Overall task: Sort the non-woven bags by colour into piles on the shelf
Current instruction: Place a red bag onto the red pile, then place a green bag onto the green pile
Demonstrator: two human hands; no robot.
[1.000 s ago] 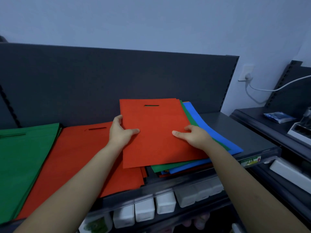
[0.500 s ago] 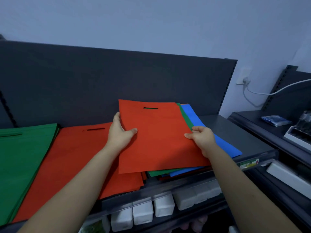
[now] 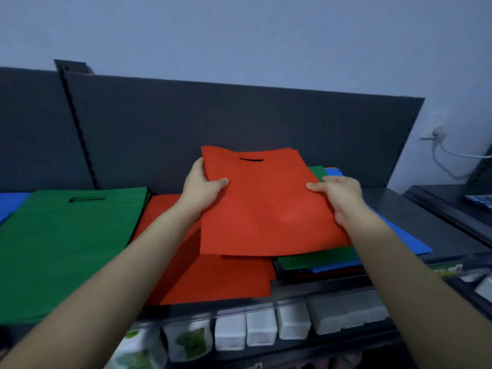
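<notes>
So both hands have the flat red non-woven bag (image 3: 266,209) pinched by its side edges, left hand (image 3: 201,189) and right hand (image 3: 336,194), lifted over the mixed stack (image 3: 319,259) beside the red pile (image 3: 221,280) on the dark shelf (image 3: 426,217).

Left hand (image 3: 202,186) & right hand (image 3: 336,194) pinch a red bag (image 3: 266,206) by its side edges above the shelf (image 3: 436,222), w/ green pile (image 3: 66,243) and red pile (image 3: 221,278) left, mixed stack (image 3: 319,258) beneath.
</notes>
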